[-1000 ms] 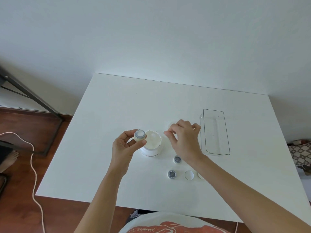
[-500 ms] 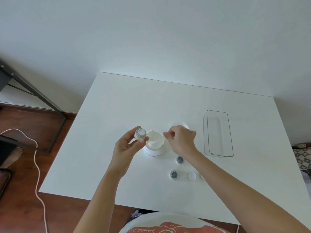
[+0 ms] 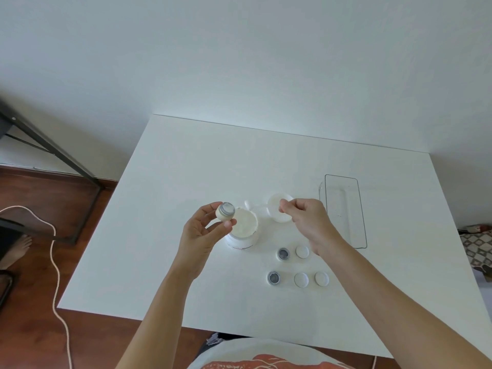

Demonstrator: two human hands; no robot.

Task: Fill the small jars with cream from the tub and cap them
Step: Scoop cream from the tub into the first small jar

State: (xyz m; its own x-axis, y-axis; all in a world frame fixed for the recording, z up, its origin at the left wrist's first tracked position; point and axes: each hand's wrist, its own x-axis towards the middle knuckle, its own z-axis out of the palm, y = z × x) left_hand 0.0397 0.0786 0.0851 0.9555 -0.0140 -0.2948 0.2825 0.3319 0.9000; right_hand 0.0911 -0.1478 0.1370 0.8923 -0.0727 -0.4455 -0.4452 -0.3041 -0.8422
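I have a small cream-coloured jar with a grey-rimmed mouth [image 3: 225, 211] pinched between thumb and fingertips of my left hand [image 3: 203, 233], held up and tilted, mouth toward me. I can't tell how much cream is inside it. Just right of that hand, partly behind the thumb, stands the open white round plastic tub of cream [image 3: 243, 230], still well stocked. Further right, my right hand [image 3: 306, 222] hovers with fingers curled in a pinch; what it grips, if anything, I can't make out. Its fingertips sit over the tub's flat white round lid [image 3: 278, 210], which lies on the white table [image 3: 186, 169].

Below my right wrist, two more small open jars [image 3: 283, 253] [image 3: 274, 278] wait, dark inside, so by my reading unfilled. Beside them lie three small white round caps [image 3: 302, 251] [image 3: 301, 279] [image 3: 321, 279], none fitted. Right of the hand sits a clear rectangular plastic tray [image 3: 343, 209], holding nothing.

So I judge we're early: no jar capped, all three left to finish.
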